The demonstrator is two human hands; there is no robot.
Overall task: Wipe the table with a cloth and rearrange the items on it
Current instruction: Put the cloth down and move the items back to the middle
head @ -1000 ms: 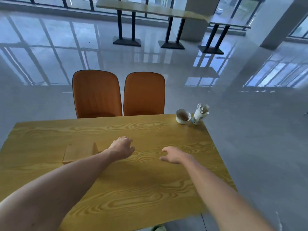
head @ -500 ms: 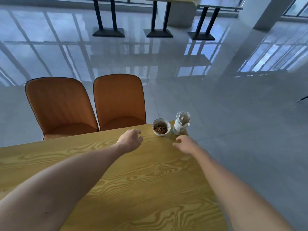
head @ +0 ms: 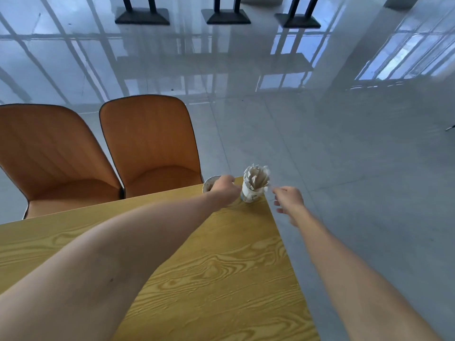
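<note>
From my head camera I look down at the far right corner of the wooden table [head: 221,279]. My left hand [head: 225,191] reaches over the small bowl [head: 209,184] at the table's far edge and covers most of it; its fingers are hidden from me, so I cannot tell whether they grip the bowl or only rest on it. Just to the right of that hand, the paper cup [head: 252,190] stuffed with wrapped sticks stands upright at the very corner. My right hand [head: 288,200] hangs past the table's right edge, beside the cup, with fingers loosely spread and holding nothing; whether a fingertip touches the sticks I cannot tell. Two orange chairs [head: 150,146] stand side by side behind the table on the glossy grey floor [head: 344,156].
</note>
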